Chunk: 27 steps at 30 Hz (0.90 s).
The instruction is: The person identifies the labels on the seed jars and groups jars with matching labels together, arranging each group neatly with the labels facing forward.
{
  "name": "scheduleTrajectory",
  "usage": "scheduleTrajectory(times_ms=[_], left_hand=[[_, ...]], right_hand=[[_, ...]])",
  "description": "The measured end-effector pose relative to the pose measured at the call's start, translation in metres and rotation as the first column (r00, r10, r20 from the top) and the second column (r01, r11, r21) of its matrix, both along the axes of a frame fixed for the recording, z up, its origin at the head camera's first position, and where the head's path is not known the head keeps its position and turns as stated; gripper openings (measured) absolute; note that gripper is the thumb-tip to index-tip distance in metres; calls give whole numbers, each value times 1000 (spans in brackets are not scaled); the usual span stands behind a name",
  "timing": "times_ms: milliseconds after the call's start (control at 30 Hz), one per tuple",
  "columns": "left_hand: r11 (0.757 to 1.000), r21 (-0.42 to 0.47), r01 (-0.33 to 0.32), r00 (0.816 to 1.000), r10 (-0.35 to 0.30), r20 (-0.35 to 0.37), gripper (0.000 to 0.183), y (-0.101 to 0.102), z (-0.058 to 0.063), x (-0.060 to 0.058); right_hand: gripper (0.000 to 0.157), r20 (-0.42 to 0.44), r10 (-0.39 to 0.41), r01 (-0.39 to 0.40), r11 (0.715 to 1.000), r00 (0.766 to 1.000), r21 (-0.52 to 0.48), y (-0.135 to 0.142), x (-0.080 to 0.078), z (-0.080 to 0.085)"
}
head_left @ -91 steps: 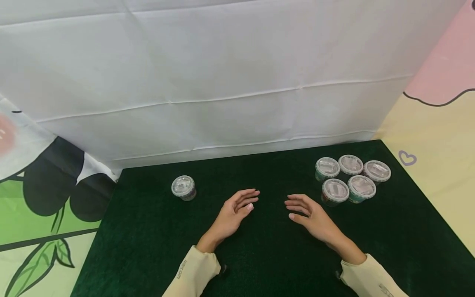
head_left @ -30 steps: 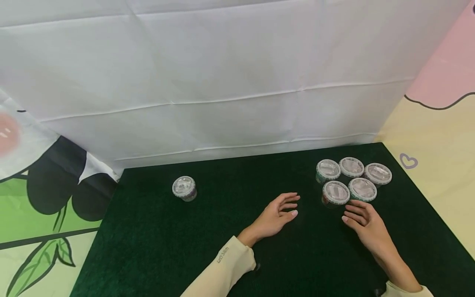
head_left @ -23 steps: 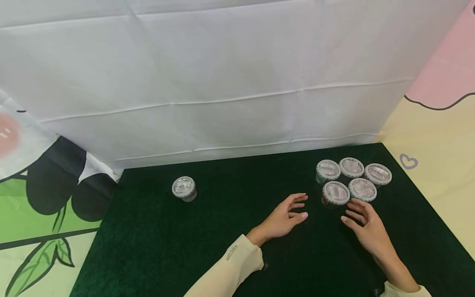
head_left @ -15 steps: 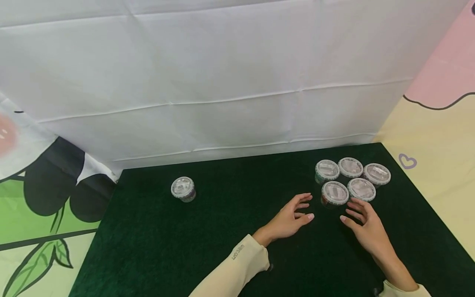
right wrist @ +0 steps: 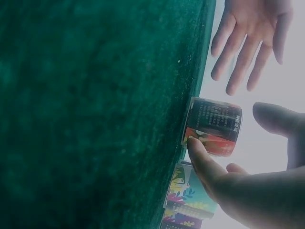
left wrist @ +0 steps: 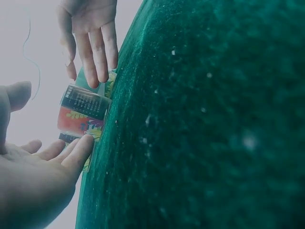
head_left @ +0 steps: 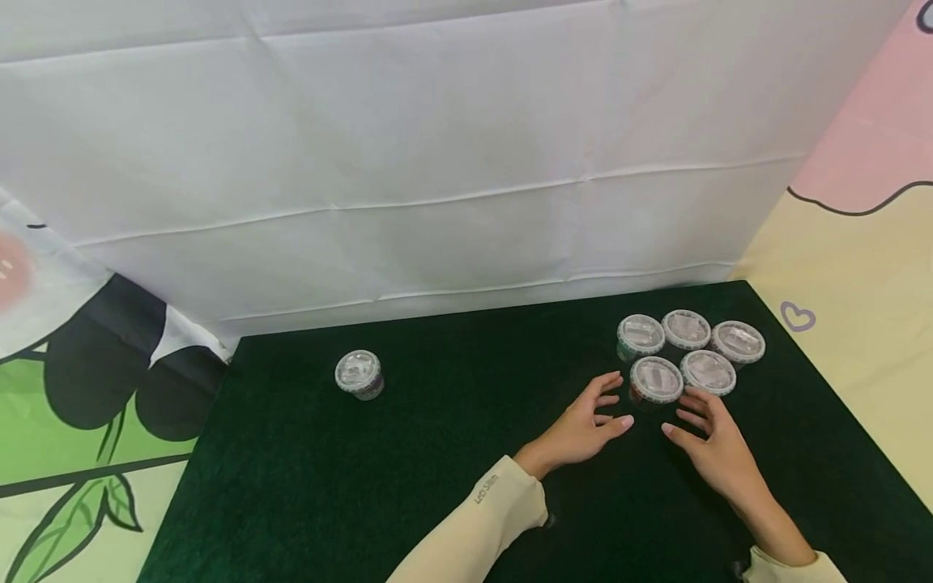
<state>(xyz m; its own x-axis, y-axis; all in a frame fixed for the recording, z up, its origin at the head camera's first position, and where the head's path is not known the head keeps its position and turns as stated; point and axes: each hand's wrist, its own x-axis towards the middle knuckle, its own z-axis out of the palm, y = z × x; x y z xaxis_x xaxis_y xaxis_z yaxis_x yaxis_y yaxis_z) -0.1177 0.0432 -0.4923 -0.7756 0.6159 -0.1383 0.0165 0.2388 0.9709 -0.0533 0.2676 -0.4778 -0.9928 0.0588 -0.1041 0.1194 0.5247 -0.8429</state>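
A small round tub with a clear lid [head_left: 657, 380] stands at the front left of a cluster; its label shows red and black in the right wrist view [right wrist: 214, 126]. My left hand [head_left: 581, 429] is just left of this tub, fingers spread and gently bent. On its near right side is my right hand [head_left: 717, 453], fingers reaching along the tub wall. In the left wrist view, the left fingertips [left wrist: 86, 143] overlap the tub's lower edge; whether they touch it, I cannot tell. Neither hand grips anything.
Several similar lidded tubs stand close behind and to the right, among them a teal one [head_left: 708, 372]. A lone tub [head_left: 359, 374] is at the far left of the green cloth-covered table [head_left: 452, 372]. A white cloth backdrop [head_left: 437, 162] hangs behind.
Both hands have moved right from the table's middle toward the cluster. Over the last second the left hand closes up on the front-left tub, while the right hand barely shifts. The tubs stay in place.
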Motion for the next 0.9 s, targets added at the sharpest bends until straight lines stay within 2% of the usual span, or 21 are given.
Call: scheduleTrajectory(times_ms=[267, 900], left_hand=[[1000, -26, 2, 1000, -1, 22, 67, 11, -3, -4], [999, -40, 9, 1000, -9, 13, 69, 23, -5, -9]], right_hand=[[79, 22, 19, -20, 999, 1000, 28, 0, -4, 0], [89, 29, 51, -50, 999, 998, -9, -4, -10, 1]])
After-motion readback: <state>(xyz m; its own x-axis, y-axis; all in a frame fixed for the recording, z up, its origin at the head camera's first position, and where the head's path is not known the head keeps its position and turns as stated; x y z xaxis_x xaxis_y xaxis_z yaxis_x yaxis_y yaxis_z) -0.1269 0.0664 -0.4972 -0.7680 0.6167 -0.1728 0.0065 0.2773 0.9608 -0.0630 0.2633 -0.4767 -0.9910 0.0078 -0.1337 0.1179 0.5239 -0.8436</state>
